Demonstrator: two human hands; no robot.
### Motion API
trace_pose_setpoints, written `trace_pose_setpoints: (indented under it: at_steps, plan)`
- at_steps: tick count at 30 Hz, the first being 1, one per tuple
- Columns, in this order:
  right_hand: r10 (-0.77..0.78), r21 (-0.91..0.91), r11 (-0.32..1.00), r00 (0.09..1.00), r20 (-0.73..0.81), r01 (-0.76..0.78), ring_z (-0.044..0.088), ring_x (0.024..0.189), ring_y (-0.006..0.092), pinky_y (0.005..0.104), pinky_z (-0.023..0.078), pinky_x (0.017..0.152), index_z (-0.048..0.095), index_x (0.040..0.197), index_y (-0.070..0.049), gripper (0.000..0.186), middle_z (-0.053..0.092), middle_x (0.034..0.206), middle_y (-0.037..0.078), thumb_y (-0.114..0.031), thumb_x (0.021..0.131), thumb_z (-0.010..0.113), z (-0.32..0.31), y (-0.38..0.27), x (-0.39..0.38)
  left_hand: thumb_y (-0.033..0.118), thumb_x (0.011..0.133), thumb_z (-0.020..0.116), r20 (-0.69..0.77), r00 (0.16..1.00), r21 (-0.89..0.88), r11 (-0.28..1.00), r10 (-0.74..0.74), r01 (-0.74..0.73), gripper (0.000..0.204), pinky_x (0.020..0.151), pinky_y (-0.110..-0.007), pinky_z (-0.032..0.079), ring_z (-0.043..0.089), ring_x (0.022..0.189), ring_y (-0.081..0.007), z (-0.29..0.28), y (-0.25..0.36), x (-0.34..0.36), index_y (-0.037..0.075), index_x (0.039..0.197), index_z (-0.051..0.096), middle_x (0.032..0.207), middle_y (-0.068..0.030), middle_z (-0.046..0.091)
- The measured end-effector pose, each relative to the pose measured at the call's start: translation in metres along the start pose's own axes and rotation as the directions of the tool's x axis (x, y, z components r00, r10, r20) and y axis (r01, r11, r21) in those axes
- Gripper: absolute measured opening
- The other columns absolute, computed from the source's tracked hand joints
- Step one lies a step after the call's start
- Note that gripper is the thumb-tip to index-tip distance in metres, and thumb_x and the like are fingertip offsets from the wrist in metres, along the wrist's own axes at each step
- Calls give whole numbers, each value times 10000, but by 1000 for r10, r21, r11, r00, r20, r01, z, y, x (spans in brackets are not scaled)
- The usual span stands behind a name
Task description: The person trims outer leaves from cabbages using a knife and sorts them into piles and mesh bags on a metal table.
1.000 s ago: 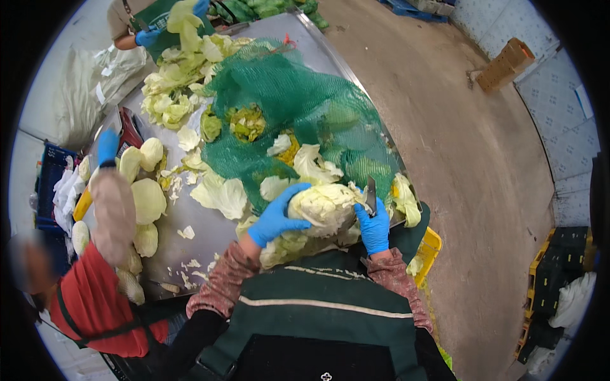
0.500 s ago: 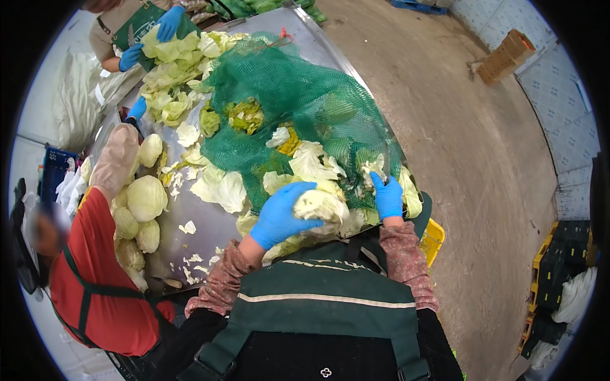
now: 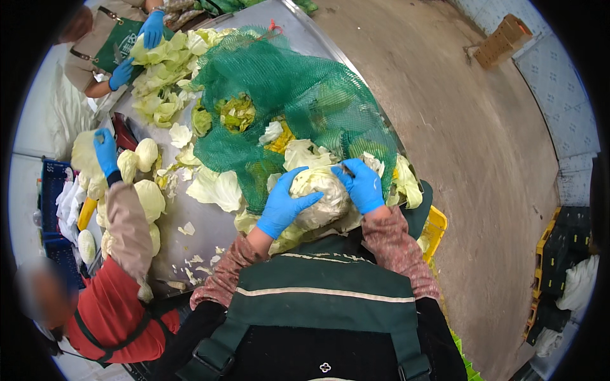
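A pale cabbage head (image 3: 325, 198) sits close in front of my apron. My left hand (image 3: 283, 204) grips its left side, the thumb lying across it. At its upper right, my right hand (image 3: 363, 185) is closed with the fingertips by the leaves. A small dark thing pokes out between those fingers, too little of it visible to name. Both hands wear blue gloves. Loose cabbage leaves (image 3: 306, 154) lie just beyond the head. A green mesh bag (image 3: 286, 82) with cabbages inside spreads over the metal table (image 3: 190, 244).
Trimmed cabbages (image 3: 150, 198) stand at the left by a co-worker in red (image 3: 121, 317), whose gloved hand lifts a pale cabbage. Another co-worker's gloved hand (image 3: 152, 28) works at a leaf pile (image 3: 162, 82). A yellow crate (image 3: 436, 232) stands right of me.
My right hand has come from the mesh bag's edge onto the cabbage, which now shows a different, whiter side. The co-worker in red has moved an arm back, raising a cabbage.
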State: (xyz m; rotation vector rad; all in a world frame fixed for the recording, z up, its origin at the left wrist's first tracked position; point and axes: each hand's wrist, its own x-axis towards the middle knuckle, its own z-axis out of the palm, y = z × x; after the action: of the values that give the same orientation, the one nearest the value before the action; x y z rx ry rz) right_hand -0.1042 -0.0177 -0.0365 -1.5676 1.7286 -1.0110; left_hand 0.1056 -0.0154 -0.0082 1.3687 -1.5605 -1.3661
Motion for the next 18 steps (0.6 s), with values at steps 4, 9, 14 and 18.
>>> trace_pose_setpoints:
  at_steps: [4,9,14,18]
  plan:
    - [173,-27,985,975,142,-171,653,745,324,381,520,724,678,993,-34,371,689,894,157,-381,865,698,0,26,24,190,718,844,84,996,-47,998,44,-40,667,996,-333,437,548,1158,-213,-13,1,-9,37,1298,552,1264,-120,567]
    - [437,-100,890,895,-93,-445,626,925,381,410,496,828,651,1125,-10,506,658,1028,234,-441,860,672,-17,30,0,136,775,797,-98,987,-432,899,-130,75,613,960,-331,478,588,1108,-209,-21,-23,-28,27,1311,522,1255,-121,579]
    - [-76,-60,996,965,-252,63,629,936,363,405,500,826,647,1169,-51,540,649,1063,206,-496,862,650,-7,-31,-19,125,816,764,-149,946,-593,791,-290,149,588,888,-315,517,619,1033,-193,-9,4,-22,-8,1306,469,1170,-124,608]
    - [113,-14,993,992,-56,-114,638,909,343,404,503,802,667,1136,-87,490,657,1045,173,-493,864,652,15,-1,-16,180,766,820,-189,961,-384,916,-203,119,635,869,-303,513,617,1013,-193,14,-31,-8,-31,1256,476,1153,-135,606]
